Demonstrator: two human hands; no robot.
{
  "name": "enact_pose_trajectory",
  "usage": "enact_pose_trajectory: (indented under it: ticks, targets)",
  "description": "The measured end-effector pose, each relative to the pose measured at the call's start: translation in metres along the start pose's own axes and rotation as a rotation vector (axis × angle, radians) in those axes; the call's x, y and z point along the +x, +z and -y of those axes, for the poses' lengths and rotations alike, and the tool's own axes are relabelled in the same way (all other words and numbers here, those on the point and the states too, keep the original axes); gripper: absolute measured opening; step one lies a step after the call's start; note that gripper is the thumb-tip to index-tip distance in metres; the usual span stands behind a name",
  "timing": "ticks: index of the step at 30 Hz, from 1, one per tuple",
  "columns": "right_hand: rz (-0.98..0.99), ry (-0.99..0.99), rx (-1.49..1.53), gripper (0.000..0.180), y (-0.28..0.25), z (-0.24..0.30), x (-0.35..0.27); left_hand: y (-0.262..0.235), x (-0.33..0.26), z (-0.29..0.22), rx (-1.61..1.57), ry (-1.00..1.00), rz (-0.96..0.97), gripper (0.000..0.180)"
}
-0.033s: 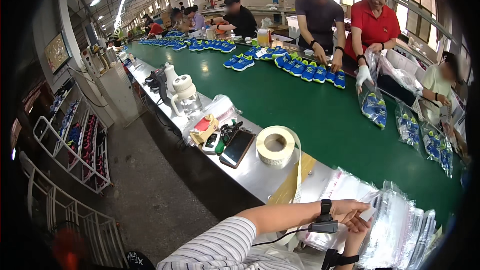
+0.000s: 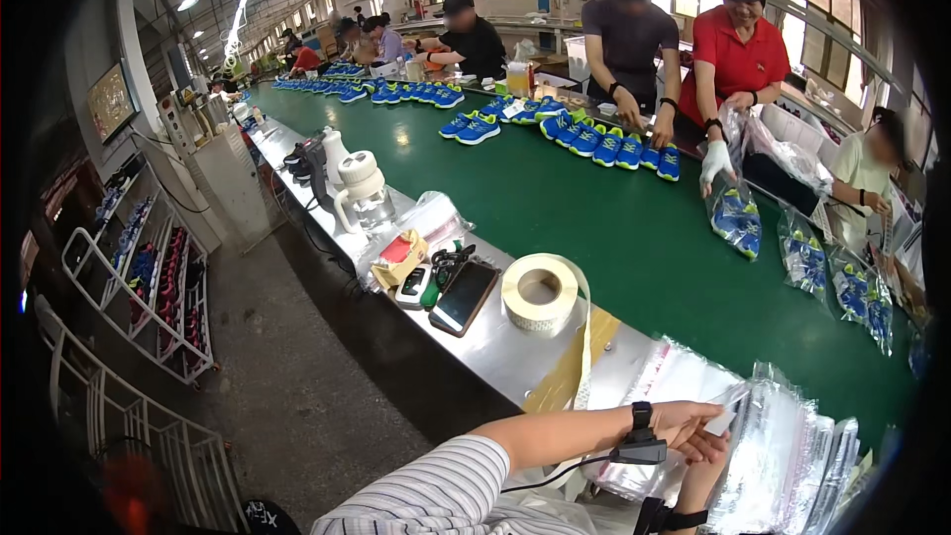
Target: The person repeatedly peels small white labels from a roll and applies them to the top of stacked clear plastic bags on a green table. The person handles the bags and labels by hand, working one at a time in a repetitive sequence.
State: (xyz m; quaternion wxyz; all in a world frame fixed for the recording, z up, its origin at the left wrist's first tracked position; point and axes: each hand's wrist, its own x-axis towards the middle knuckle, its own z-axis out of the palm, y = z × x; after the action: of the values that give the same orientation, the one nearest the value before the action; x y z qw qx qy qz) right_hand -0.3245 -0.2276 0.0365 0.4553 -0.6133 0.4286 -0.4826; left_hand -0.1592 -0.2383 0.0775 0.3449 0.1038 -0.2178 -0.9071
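Note:
My left hand (image 2: 693, 426), with a black strap on its wrist and a striped sleeve behind it, reaches right over a stack of clear plastic bags (image 2: 792, 456) at the bench's near end. Its fingers pinch the edge of the top bag by a small white piece. My right hand (image 2: 705, 481) comes up from below, right under the left one, and is mostly hidden by it. A black band sits on that forearm. A large roll of white labels (image 2: 540, 292) lies on the steel bench to the left of my hands.
A dark phone (image 2: 464, 297), small gadgets and a white jug (image 2: 362, 188) line the steel bench (image 2: 495, 347). Blue shoes (image 2: 604, 144) and bagged shoes (image 2: 738, 218) lie on the green conveyor belt (image 2: 594, 228). Other people work across it. Shoe racks (image 2: 149, 277) stand on the floor, left.

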Motion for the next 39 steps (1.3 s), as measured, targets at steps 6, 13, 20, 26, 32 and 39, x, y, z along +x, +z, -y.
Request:
enact_pose_trajectory:
  ticks: [6, 13, 20, 26, 32, 39]
  targets:
    - [-0.176, 0.197, -0.034, 0.017, -0.047, 0.047, 0.001, -0.028, 0.018, 0.022, 0.510, 0.148, -0.412, 0.030]
    - [-0.040, 0.028, -0.098, 0.016, -0.026, 0.052, -0.001, -0.002, 0.027, 0.037, 1.246, 0.168, -0.458, 0.035]
    - [-0.151, 0.124, -0.080, 0.017, -0.034, 0.063, -0.001, -0.006, 0.011, 0.015, 0.506, 0.076, -0.565, 0.053]
    - [0.280, -0.025, -0.212, 0.036, -0.004, 0.085, -0.020, 0.010, 0.015, 0.009, 0.142, 0.047, -0.497, 0.059]
    - [0.252, -0.352, -0.814, 0.060, -0.004, 0.082, -0.057, 0.039, -0.056, -0.002, -0.045, 0.086, -0.363, 0.081]
    - [-0.256, -0.168, -0.437, 0.014, -0.020, 0.070, -0.007, 0.061, -0.141, 0.033, 0.326, 0.242, -0.567, 0.049]
